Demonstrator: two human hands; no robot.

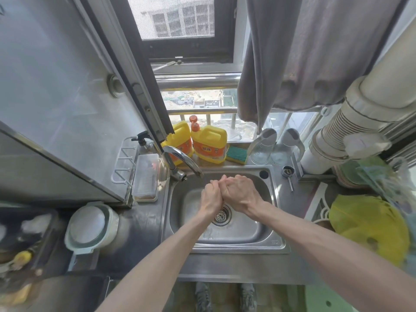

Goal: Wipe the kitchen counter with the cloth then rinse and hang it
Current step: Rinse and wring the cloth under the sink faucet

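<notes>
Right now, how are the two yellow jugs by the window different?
The pump jug shows an orange pump on top; the other jug shows none. The pump jug stands in full view beside the sponge; the other jug is partly hidden behind the window frame and tap. Both are yellow with orange labels.

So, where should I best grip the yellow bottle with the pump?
I would take the bottle by the handle on top, from above and in front: the other bottle crowds its left, the sponge its right, the railing stands behind.
</notes>
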